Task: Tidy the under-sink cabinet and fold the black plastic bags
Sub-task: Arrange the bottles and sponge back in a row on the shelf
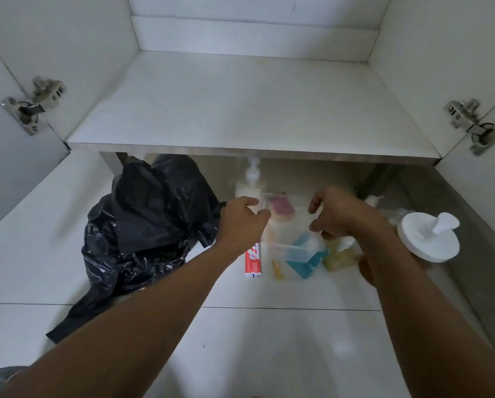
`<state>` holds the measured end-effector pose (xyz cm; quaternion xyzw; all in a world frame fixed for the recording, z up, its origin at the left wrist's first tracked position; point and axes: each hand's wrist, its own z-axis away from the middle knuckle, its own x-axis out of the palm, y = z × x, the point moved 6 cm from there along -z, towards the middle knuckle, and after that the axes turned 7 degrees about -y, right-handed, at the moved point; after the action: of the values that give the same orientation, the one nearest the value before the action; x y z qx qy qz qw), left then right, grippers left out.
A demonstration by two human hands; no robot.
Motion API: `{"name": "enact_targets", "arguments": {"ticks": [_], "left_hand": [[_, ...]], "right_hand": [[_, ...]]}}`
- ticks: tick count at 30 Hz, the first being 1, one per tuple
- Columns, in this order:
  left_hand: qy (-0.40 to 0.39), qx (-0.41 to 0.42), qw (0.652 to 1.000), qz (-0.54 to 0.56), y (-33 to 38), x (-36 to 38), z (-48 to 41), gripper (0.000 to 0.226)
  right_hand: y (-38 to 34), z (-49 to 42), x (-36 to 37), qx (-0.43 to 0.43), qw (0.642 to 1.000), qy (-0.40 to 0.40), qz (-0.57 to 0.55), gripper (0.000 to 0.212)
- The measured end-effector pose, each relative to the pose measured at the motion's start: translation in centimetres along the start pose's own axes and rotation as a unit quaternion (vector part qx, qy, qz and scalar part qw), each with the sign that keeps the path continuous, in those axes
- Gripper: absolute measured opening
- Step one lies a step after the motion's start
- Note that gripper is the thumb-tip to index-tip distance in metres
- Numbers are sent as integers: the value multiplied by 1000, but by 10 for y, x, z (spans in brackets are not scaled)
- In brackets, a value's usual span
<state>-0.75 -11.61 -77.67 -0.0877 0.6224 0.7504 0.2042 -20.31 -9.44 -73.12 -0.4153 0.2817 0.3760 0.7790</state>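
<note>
— Hands first: where are yours?

— Both are stretched into the lower part of the cabinet [412,38], in the middle of the frame and apart from each other. My left hand [242,222] is at the left side of a clear container [286,242], thumb and fingers bent at its corner. My right hand [341,216] is at the container's right side, fingers curled like a claw. Everything there is blurred, so I cannot tell whether either hand really grips the box or only touches it.

— What do you see in the box?

— Through it I see something pink toward the back and something blue toward the front. Both are too smeared to name.

— And the bags?

— The black plastic bags [148,225] lie crumpled and unfolded in a heap on the cabinet floor, left of centre, just beside my left hand. The top of the heap reaches under the front edge of the shelf [240,104], and one flap trails toward the lower left of the frame.

— Anything else nearby?

— A red and white toothpaste box [252,261] lies flat just left of the container. A white pump bottle [250,182] stands behind it, and a yellow bottle [341,258] sits beside my right forearm. A wide white pump lid [430,237] is at the right of the frame. There is a metal hinge [33,107] at the left edge and a second hinge [476,124] at the right edge.
</note>
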Motion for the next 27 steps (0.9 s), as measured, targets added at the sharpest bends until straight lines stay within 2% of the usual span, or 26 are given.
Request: {"name": "enact_targets", "arguments": {"ticks": [3, 6, 10, 13, 16, 21, 27], "left_hand": [[26, -6, 999, -47, -23, -32, 16, 24], [43, -30, 993, -102, -54, -58, 27, 18], [43, -71, 987, -136, -99, -76, 31, 26], [50, -95, 978, -176, -115, -81, 32, 18], [58, -98, 973, -202, -113, -84, 33, 14], [55, -85, 961, -257, -108, -84, 31, 17], [35, -86, 962, -258, -112, -78, 31, 14]], "right_hand": [[-27, -2, 31, -34, 998, -39, 22, 17], [-49, -12, 70, -92, 994, -27, 60, 13], [-55, -29, 119, -97, 994, 11, 49, 18], [-55, -38, 143, -92, 995, -4, 37, 27], [-56, -43, 152, -102, 994, -7, 43, 34], [-55, -47, 153, -110, 994, -8, 25, 26], [-50, -49, 152, -114, 992, -30, 39, 24]]}}
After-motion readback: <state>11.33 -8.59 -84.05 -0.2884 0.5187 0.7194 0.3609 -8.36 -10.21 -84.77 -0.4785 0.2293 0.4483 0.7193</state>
